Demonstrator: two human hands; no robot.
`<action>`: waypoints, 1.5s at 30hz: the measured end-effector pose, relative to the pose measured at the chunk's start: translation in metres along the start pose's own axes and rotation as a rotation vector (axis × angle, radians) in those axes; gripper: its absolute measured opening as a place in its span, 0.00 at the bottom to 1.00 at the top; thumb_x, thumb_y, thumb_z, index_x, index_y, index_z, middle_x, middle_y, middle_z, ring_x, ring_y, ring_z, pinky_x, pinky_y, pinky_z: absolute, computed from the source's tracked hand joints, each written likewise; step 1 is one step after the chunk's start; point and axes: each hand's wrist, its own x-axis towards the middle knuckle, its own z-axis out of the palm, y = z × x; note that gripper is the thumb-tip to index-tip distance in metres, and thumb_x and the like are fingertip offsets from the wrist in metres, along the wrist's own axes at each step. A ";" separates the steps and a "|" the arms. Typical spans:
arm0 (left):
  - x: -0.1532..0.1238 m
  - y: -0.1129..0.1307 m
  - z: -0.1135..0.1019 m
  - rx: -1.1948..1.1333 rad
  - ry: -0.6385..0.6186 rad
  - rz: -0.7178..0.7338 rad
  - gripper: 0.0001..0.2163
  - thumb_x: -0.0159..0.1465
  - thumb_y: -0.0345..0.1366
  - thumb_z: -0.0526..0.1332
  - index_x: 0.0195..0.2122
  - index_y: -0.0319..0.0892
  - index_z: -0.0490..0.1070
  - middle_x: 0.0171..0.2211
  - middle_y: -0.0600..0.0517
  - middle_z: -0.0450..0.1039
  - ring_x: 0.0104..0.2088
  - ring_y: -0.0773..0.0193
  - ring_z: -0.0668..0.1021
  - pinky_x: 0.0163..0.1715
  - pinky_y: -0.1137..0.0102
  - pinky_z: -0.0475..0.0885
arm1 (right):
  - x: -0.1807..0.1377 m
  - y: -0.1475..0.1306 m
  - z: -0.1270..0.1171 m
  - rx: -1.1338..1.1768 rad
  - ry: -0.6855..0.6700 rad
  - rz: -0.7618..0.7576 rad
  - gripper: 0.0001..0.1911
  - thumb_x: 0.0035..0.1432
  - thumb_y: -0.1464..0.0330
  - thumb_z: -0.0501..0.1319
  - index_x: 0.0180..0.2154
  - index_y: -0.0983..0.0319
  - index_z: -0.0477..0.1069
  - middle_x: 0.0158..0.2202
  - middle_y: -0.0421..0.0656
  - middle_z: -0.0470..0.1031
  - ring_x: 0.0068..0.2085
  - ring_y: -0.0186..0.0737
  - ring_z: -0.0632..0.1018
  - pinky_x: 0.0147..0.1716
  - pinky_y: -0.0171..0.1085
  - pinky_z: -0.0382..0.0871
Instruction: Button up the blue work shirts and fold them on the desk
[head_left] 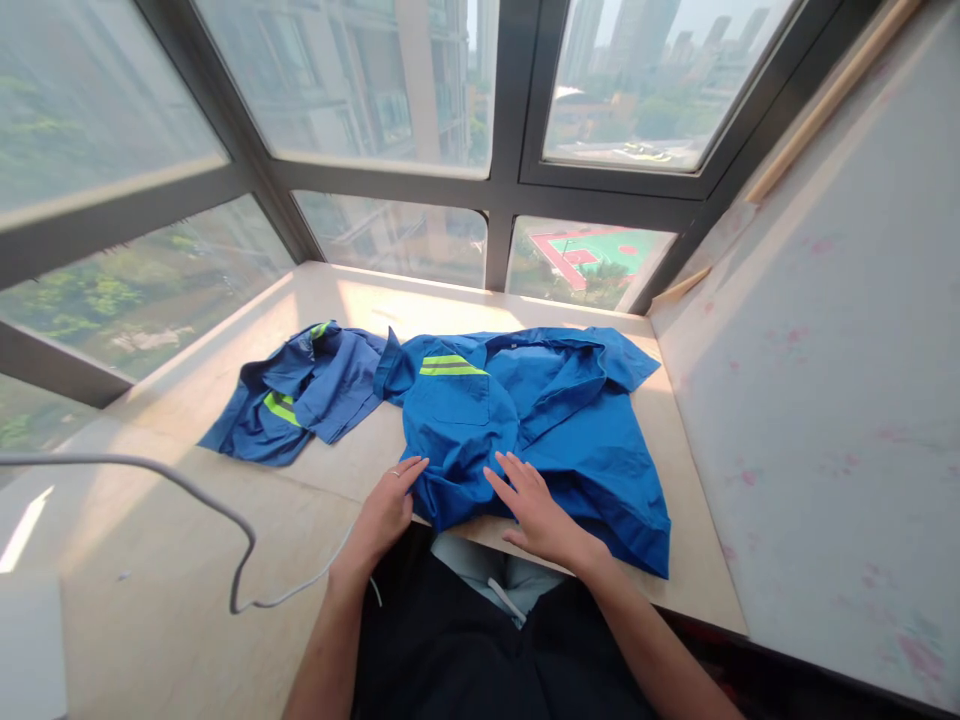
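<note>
A bright blue work shirt (570, 430) with a yellow-green reflective stripe lies crumpled on the pale wooden ledge (187, 560) in front of me. My left hand (390, 505) rests at the shirt's near left edge, fingers curled against the fabric, a ring on one finger. On the near part of the shirt my right hand (536, 505) lies flat with its fingers spread. A second, darker blue garment (300, 395) with the same kind of stripes lies bunched to the left, touching the first shirt.
A grey cable (187, 490) snakes across the ledge at the left. A white object (30, 640) sits at the lower left corner. Large windows (360, 90) close the far side; a pale stained wall (840, 380) stands at the right.
</note>
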 end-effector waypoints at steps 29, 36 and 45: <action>0.015 0.022 -0.036 -0.387 0.677 -0.296 0.10 0.63 0.44 0.57 0.36 0.42 0.68 0.47 0.44 0.74 0.44 0.58 0.77 0.37 0.67 0.73 | 0.128 0.042 -0.058 -0.049 0.471 0.165 0.26 0.58 0.73 0.53 0.59 0.67 0.66 0.54 0.54 0.74 0.55 0.52 0.73 0.57 0.49 0.65; -0.007 -0.019 -0.003 -0.390 0.170 -0.181 0.28 0.53 0.32 0.57 0.58 0.41 0.64 0.58 0.43 0.70 0.56 0.55 0.73 0.58 0.58 0.66 | 0.111 0.054 -0.015 0.037 0.164 0.118 0.43 0.56 0.64 0.59 0.68 0.70 0.46 0.66 0.60 0.58 0.65 0.55 0.62 0.63 0.52 0.57; -0.007 -0.001 -0.007 -0.432 0.299 -0.391 0.07 0.51 0.33 0.57 0.30 0.44 0.73 0.26 0.53 0.76 0.31 0.59 0.77 0.35 0.69 0.71 | 0.061 0.058 0.013 -0.097 -0.087 0.217 0.57 0.47 0.55 0.68 0.69 0.71 0.43 0.69 0.66 0.46 0.69 0.63 0.51 0.64 0.59 0.49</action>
